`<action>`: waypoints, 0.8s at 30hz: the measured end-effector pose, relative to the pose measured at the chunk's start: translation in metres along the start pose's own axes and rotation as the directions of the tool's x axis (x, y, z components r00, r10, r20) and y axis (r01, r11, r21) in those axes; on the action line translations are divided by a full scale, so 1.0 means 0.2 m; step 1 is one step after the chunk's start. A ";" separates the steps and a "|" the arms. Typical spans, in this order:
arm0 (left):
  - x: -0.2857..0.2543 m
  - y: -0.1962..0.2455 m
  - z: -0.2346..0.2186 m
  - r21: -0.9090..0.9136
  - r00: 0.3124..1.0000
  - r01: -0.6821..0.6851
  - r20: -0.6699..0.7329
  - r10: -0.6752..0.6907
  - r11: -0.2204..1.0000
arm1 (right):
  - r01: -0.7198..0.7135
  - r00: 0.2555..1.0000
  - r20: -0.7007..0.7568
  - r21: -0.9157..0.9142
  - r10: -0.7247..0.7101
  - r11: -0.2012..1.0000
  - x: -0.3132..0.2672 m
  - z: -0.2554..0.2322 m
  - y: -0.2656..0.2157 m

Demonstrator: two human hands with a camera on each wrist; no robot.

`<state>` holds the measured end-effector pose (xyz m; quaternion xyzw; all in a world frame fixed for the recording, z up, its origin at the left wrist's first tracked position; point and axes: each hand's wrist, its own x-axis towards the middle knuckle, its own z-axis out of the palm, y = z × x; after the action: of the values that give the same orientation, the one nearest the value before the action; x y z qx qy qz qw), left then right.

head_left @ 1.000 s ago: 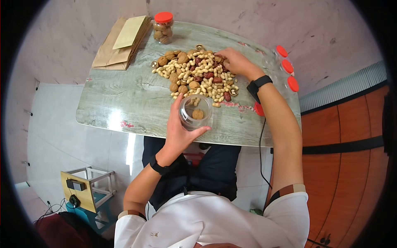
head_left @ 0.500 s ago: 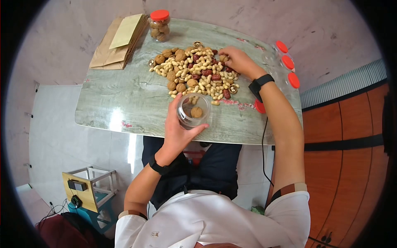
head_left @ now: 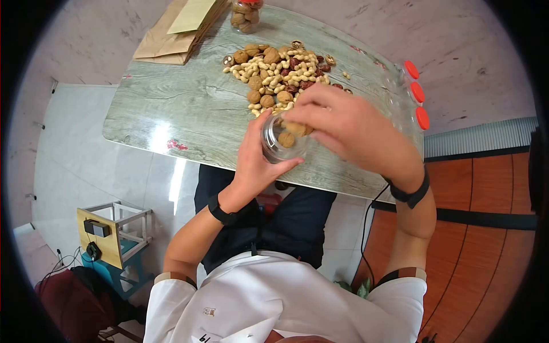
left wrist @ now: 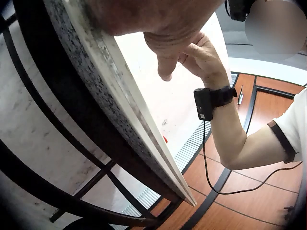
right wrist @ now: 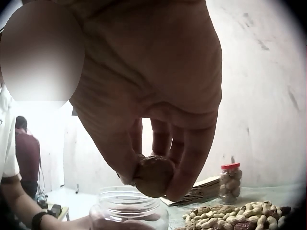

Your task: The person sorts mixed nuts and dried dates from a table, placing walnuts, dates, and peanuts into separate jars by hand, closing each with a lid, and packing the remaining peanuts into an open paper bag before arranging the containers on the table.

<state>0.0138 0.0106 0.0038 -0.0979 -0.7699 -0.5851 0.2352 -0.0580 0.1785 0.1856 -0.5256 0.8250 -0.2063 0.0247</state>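
Note:
Between thumb and fingertips my right hand [head_left: 349,123] pinches a walnut [right wrist: 154,176], right above the mouth of a clear jar in the right wrist view. My left hand [head_left: 256,151] grips that clear jar [head_left: 269,150] round its side near the table's front edge. Inside the jar lies another walnut [head_left: 286,139]. Just beyond the jar spreads a mixed heap of peanuts [head_left: 246,68], walnuts [head_left: 254,96] and red dates [head_left: 291,88]. In the left wrist view the left hand [left wrist: 158,24] blocks the jar, and the right hand [left wrist: 201,55] shows behind it.
A red-lidded jar of walnuts [head_left: 245,18] stands at the back, beside folded brown paper bags [head_left: 166,43]. Several clear jars with red lids [head_left: 417,92] line the table's right edge. A black cable [head_left: 366,246] hangs at the right. Another person [right wrist: 27,153] is in the background.
My right hand has picked a walnut from the far right of the heap and carried it back toward me, over the jar. The left hand keeps its grip on the jar.

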 end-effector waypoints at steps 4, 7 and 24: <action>-0.01 -0.01 0.00 -0.015 1.000 0.003 0.005 -0.003 1.000 | 0.088 0.996 0.022 -0.175 -0.085 0.981 0.01 0.03 -0.06; -0.01 -0.02 0.00 -0.028 1.000 0.015 0.007 -0.015 0.999 | 0.053 0.999 -0.001 -0.101 -0.054 0.993 0.01 0.04 -0.09; 0.52 0.01 -0.54 0.149 0.982 -0.080 0.180 0.053 0.986 | -0.106 0.608 -0.743 0.274 0.280 0.956 -0.40 0.59 0.17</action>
<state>-0.0494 -0.1048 0.0775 -0.1563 -0.8271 -0.5042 0.1929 -0.0206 0.2232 0.0521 -0.2878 0.7815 -0.4905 -0.2566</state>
